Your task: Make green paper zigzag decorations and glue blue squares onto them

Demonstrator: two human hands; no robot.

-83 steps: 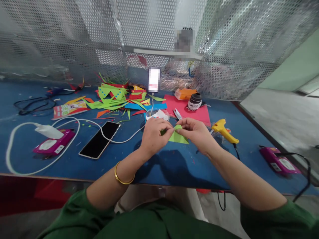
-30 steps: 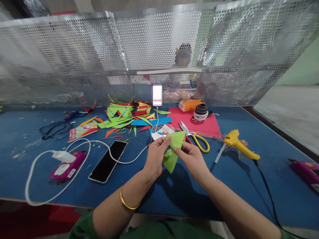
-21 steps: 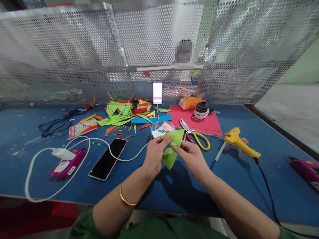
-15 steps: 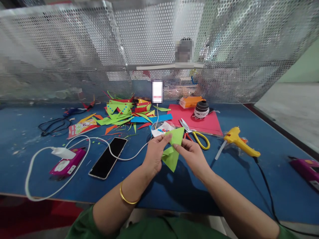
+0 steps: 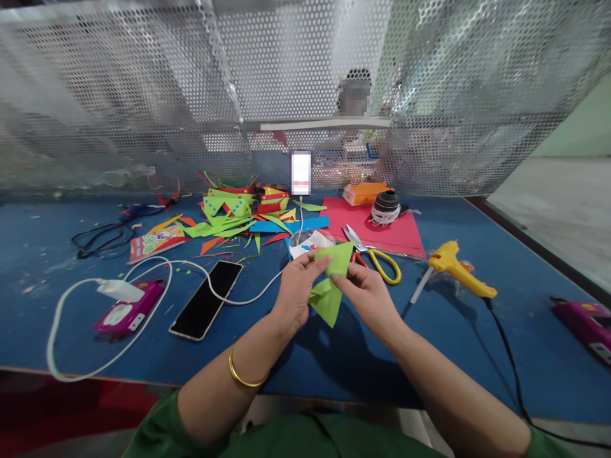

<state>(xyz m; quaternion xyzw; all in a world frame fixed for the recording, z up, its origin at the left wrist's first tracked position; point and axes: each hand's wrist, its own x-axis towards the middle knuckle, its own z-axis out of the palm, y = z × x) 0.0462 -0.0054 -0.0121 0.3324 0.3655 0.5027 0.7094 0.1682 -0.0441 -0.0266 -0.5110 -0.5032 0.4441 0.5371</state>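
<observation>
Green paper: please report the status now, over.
Left hand, right hand: both pinching green paper. Paper held above blue table. Scissors lie just beyond right hand.

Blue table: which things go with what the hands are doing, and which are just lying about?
Likely part of it:
- Green paper, pinched by the left hand and right hand
- Scissors, close by
- Yellow glue gun

Likely just lying about:
- Black phone
- Orange packet
</observation>
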